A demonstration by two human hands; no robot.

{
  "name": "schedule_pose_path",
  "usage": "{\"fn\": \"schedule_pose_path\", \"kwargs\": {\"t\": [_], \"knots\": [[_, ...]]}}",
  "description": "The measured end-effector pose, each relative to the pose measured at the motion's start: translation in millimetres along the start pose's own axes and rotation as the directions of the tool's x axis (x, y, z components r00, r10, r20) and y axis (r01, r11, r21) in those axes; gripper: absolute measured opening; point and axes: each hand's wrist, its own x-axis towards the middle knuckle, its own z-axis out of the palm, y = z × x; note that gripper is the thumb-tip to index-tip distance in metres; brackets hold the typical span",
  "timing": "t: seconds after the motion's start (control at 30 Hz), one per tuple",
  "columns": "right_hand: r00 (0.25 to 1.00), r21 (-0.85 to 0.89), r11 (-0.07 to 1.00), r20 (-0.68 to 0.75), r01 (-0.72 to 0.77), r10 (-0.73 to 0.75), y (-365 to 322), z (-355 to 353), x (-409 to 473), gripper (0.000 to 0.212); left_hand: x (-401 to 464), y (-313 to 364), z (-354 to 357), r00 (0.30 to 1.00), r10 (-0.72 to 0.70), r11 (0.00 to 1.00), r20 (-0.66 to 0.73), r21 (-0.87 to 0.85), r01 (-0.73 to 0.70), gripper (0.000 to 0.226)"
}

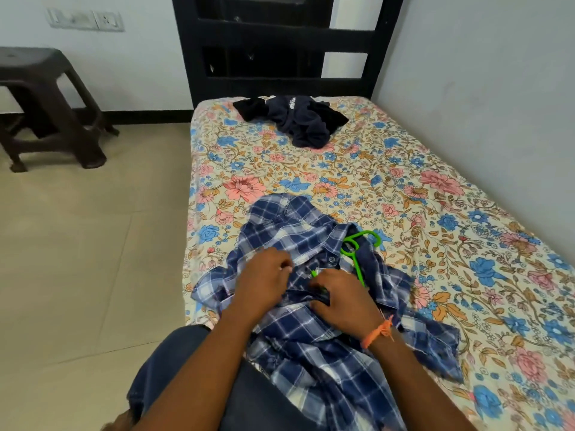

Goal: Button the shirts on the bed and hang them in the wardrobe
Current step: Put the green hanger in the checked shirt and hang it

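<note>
In the lower middle of the frame a blue plaid shirt (pixel 311 321) lies spread on the floral bed sheet (pixel 435 181), with its collar toward the upper part of the frame and its hem toward the person at the bottom edge. A green hanger (pixel 354 253) is already inside the collar, its hook pointing to the upper right. Both hands sit on the chest part of the shirt, just below the collar. The left hand (pixel 261 281) has its fingers curled and seems to pinch the left edge of the front opening. The right hand (pixel 339 303) has its fingers bent down into the cloth on the other edge, gripping it. The front opening runs along the long axis of the shirt, from the collar down toward the person, and it passes between the two hands, so each hand is beside its own edge. I judge that a button near the top is being closed; whether it is through its hole I cannot tell, because the fingers cover it. A second dark shirt (pixel 295 122) lies crumpled in the upper middle of the frame, well apart from the hands, near the dark headboard (pixel 280 42).
</note>
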Motion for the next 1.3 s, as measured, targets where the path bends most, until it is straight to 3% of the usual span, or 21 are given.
{"fn": "schedule_pose_path", "kwargs": {"t": [0.07,0.17,0.3,0.37,0.47,0.57,0.7,0.93,1.0,1.13,1.3], "knots": [[1.000,-0.126,0.992,-0.005,-0.006,0.005,-4.5,4.6,4.3,0.017,2.6,9.1,11.9,0.993,0.100,0.991,0.063,0.078,-0.104,0.015],[0.992,-0.118,0.988,-0.092,-0.099,0.089,4.2,12.8,-1.6,0.007,11.5,13.5,29.3,0.982,0.112,0.970,0.149,0.200,-0.141,0.017],[0.947,0.205,0.964,-0.234,-0.172,0.219,23.2,17.2,-20.0,0.011,18.6,8.3,42.3,0.990,-0.038,0.995,0.133,0.096,0.026,0.009],[0.954,0.323,0.934,-0.198,-0.155,0.227,27.5,14.3,-22.8,0.010,22.9,5.7,42.6,0.989,-0.073,0.997,0.125,0.013,0.072,0.015],[0.975,0.370,0.916,-0.094,-0.153,0.201,32.2,7.7,-17.0,0.006,26.8,3.3,41.5,0.981,-0.133,0.988,0.144,-0.064,0.143,0.014],[0.982,0.299,0.940,-0.034,-0.165,0.183,30.8,1.0,-8.3,0.004,25.1,4.5,43.9,0.978,-0.156,0.981,0.135,-0.093,0.169,0.013],[0.995,-0.075,0.993,0.029,-0.092,0.095,23.5,2.1,-0.6,0.009,22.8,7.5,45.8,0.979,-0.143,0.971,0.147,-0.170,0.167,0.018],[0.963,-0.271,0.948,-0.253,-0.165,0.095,18.2,16.5,3.2,0.017,16.4,15.2,41.8,0.982,-0.122,0.875,0.145,-0.451,0.176,0.017],[0.954,-0.285,0.951,-0.299,-0.119,0.030,22.5,18.2,7.3,0.023,16.1,15.7,39.3,0.979,-0.085,0.858,0.185,-0.486,0.166,0.016],[0.943,-0.208,0.968,-0.271,0.139,-0.193,25.9,12.8,14.9,0.018,16.9,12.3,38.6,0.958,-0.019,0.854,0.286,-0.494,0.164,0.020],[0.919,-0.120,0.971,-0.318,0.206,-0.234,25.7,11.4,11.2,0.021,19.1,9.8,35.1,0.938,-0.023,0.845,0.346,-0.495,0.203,0.025]]}}
